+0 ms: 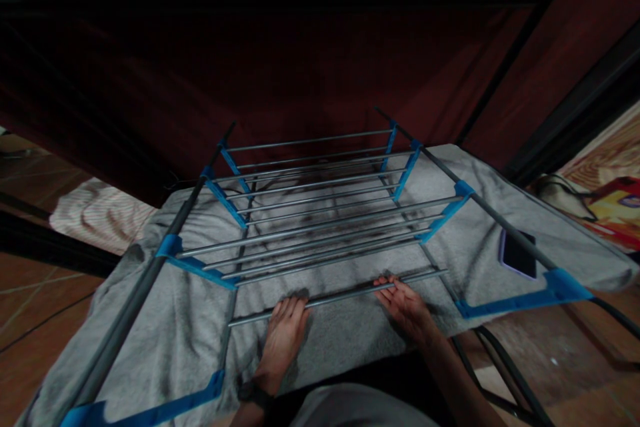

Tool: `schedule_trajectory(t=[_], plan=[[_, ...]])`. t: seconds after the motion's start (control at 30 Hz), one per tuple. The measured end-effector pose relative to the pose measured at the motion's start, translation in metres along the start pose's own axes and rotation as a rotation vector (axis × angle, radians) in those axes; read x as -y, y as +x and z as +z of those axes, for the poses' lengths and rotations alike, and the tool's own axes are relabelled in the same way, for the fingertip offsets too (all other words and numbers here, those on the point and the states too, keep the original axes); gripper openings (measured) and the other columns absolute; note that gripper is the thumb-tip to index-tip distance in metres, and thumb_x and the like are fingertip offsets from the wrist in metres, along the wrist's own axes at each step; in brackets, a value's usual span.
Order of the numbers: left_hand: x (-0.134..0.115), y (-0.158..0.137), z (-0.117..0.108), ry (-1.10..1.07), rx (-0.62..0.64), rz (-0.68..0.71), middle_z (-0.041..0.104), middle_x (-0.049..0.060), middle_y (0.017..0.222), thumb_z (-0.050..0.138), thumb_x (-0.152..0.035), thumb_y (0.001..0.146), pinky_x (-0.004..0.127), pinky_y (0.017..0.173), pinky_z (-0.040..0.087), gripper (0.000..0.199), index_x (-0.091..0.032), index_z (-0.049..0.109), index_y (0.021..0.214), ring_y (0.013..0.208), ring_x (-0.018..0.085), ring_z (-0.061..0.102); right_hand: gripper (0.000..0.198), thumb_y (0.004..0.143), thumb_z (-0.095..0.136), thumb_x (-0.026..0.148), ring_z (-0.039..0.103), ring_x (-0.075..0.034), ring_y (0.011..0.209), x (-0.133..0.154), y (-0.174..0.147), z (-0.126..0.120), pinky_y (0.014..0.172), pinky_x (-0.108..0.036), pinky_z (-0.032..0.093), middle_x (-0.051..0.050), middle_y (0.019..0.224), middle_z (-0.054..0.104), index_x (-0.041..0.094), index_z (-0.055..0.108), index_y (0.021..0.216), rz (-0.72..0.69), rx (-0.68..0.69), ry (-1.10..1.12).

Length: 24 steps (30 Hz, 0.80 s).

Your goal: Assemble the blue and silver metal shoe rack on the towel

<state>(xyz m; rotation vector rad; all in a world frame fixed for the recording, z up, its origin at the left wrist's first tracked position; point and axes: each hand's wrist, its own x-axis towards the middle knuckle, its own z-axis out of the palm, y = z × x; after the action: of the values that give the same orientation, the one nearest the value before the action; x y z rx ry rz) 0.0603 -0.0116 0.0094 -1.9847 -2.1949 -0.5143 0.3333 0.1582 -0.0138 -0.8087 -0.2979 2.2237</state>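
A thin grey metal rod [341, 296] lies crosswise in front of me, held in both hands. My left hand [286, 330], with a dark watch on the wrist, has its fingers curled over the rod left of its middle. Nearer the right end, my right hand [404, 307] grips it between fingertips and thumb, the palm partly turned up. The rod's two ends look unattached to the rack [320, 227], a frame of grey tubes with blue plastic brackets. A blue bracket [150, 410] at the near left and another blue bracket [520, 300] at the near right carry no rods.
The rack rests on a grey blanket [185, 320]. A phone [519, 253] lies on it at the right, partly behind a tube. A dark red panel [310, 73] rises behind. Black metal tubing [510, 373] and a tiled floor [575, 360] show at lower right.
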Motion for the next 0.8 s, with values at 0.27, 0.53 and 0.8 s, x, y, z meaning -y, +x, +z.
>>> schedule_trajectory(t=[0.27, 0.53, 0.8], plan=[[0.0022, -0.0036, 0.0061, 0.044, -0.007, 0.002, 0.073, 0.006, 0.104, 0.039, -0.031, 0.100, 0.040, 0.095, 0.047, 0.032, -0.023, 0.065, 0.115, 0.098, 0.022, 0.067, 0.009, 0.081, 0.067, 0.027, 0.066, -0.017, 0.105, -0.0015, 0.0014, -0.0032, 0.105, -0.040, 0.047, 0.001, 0.101, 0.071, 0.026, 0.064, 0.090, -0.019, 0.001, -0.025], [-0.0004, -0.0007, 0.0009, 0.015, -0.006, 0.007, 0.073, 0.006, 0.103, 0.041, -0.037, 0.100, 0.039, 0.092, 0.048, 0.033, -0.020, 0.064, 0.115, 0.098, 0.022, 0.067, 0.012, 0.079, 0.070, 0.028, 0.066, -0.017, 0.106, -0.0024, 0.0032, -0.0053, 0.107, -0.039, 0.046, 0.002, 0.099, 0.071, 0.027, 0.064, 0.089, -0.014, -0.012, -0.032], [0.0014, -0.0033, 0.0026, 0.050, 0.002, 0.023, 0.073, 0.006, 0.103, 0.038, -0.031, 0.101, 0.039, 0.092, 0.046, 0.031, -0.022, 0.065, 0.115, 0.097, 0.023, 0.066, 0.009, 0.082, 0.067, 0.028, 0.066, -0.016, 0.106, -0.0004, 0.0013, -0.0024, 0.105, -0.038, 0.047, 0.002, 0.100, 0.071, 0.027, 0.064, 0.091, 0.002, 0.014, -0.016]])
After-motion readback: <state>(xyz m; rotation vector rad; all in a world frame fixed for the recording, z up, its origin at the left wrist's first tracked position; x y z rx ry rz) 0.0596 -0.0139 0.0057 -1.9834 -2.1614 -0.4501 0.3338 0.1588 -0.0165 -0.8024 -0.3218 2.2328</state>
